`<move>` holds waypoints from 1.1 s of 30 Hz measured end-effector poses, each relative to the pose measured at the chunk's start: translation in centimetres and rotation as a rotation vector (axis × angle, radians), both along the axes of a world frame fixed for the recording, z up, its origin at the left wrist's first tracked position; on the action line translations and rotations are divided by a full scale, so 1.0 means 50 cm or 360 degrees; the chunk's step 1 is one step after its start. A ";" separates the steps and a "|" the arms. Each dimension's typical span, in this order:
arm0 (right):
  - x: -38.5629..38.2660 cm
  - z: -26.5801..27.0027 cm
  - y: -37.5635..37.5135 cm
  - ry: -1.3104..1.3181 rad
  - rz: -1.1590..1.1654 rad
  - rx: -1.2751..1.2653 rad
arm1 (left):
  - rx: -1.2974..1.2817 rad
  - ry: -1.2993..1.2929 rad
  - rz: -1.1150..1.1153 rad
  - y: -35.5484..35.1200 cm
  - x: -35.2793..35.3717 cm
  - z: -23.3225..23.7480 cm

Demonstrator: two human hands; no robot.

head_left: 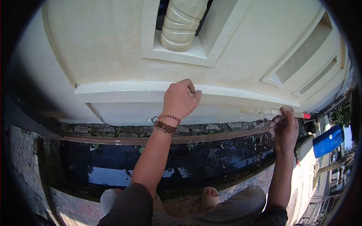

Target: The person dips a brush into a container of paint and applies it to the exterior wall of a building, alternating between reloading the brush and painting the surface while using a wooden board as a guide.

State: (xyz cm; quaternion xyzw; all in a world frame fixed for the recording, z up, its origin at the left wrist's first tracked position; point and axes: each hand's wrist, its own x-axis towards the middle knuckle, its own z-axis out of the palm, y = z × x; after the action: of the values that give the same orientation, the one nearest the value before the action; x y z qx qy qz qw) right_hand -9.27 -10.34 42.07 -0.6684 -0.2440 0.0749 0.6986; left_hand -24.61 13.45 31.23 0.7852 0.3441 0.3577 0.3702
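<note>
My left hand (181, 98), with braided bracelets on its wrist, is in front of the white ledge (132, 86) of the wall. Its fingers are curled in, and whatever they may hold is hidden. To the right, my right hand (287, 126) grips a flat paintbrush (268, 111) by its handle. The brush lies level, its pale bristles pointing left and its red handle end pointing right. Just above the brush runs the ledge's right part. A ridged plastic bottle (181, 26), cream inside, stands in the wall opening above my left hand.
Below the wall lies a ditch of dark water (109, 158), with a long brown pole (211, 139) across it. My bare foot (210, 197) is at the ditch's near edge. A blue barrel (329, 141) stands at the right. More recessed openings (301, 51) mark the cream wall.
</note>
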 end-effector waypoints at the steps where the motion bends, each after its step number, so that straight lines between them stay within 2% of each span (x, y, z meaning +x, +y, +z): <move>1: -0.003 0.013 -0.001 -0.0031 0.0077 0.0036 | -0.0006 -0.0384 0.0218 -0.003 -0.009 0.064; 2: -0.010 0.018 -0.003 -0.0019 0.0046 0.0010 | 0.0173 -0.0708 0.0396 -0.001 -0.011 0.107; 4: -0.023 0.014 -0.018 -0.0198 0.0022 0.0050 | 0.1295 -0.1117 0.0835 0.052 0.020 0.163; 6: -0.029 -0.001 -0.058 -0.0186 -0.0020 -0.0047 | 0.1617 -0.0666 0.1108 0.051 0.020 0.207; 8: -0.022 -0.017 -0.106 -0.0132 -0.0093 -0.0214 | 0.1140 -0.0586 0.0823 0.060 0.035 0.234; 11: -0.004 -0.023 -0.162 -0.0074 -0.0224 -0.0242 | 0.1245 -0.0624 0.0715 0.116 0.072 0.225; 13: -0.002 -0.025 -0.203 -0.0038 -0.0329 -0.0306 | 0.1462 -0.0694 0.1227 0.152 0.106 0.213; 14: -0.008 -0.022 -0.219 -0.0025 -0.0373 -0.0308 | 0.1452 -0.0705 0.1182 0.161 0.109 0.211; 16: -0.023 -0.017 -0.253 0.0000 -0.0479 -0.0459 | 0.0948 -0.0416 0.0967 0.133 0.085 0.234; 21: -0.035 -0.001 -0.306 0.0044 -0.0658 -0.0586 | 0.0882 -0.0485 0.0888 0.093 0.089 0.250; 23: -0.017 0.007 -0.311 0.0028 -0.0628 -0.0599 | 0.0839 -0.0425 0.0899 0.094 0.085 0.243; 26: 0.033 0.011 -0.320 -0.0051 -0.0484 -0.0506 | 0.1092 -0.0562 0.0899 0.106 0.077 0.228; 28: 0.052 0.006 -0.309 -0.0166 -0.0392 -0.0389 | 0.1109 -0.0949 0.0720 0.073 0.075 0.229; 30: 0.070 -0.003 -0.284 -0.0159 -0.0321 -0.0301 | 0.1141 -0.0845 0.0786 0.037 0.037 0.228; 32: 0.085 0.000 -0.250 -0.0174 -0.0248 -0.0176 | 0.1133 -0.1090 0.0347 0.004 -0.003 0.217; 33: 0.091 0.009 -0.229 -0.0192 -0.0177 -0.0088 | 0.1156 -0.1083 0.0352 -0.007 -0.023 0.214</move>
State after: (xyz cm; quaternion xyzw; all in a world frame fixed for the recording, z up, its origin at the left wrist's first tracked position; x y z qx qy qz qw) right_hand -4.70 -21.78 42.51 -0.7032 -0.2460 0.0021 0.6671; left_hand -25.76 13.12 41.95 0.6613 0.1386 0.7266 0.1245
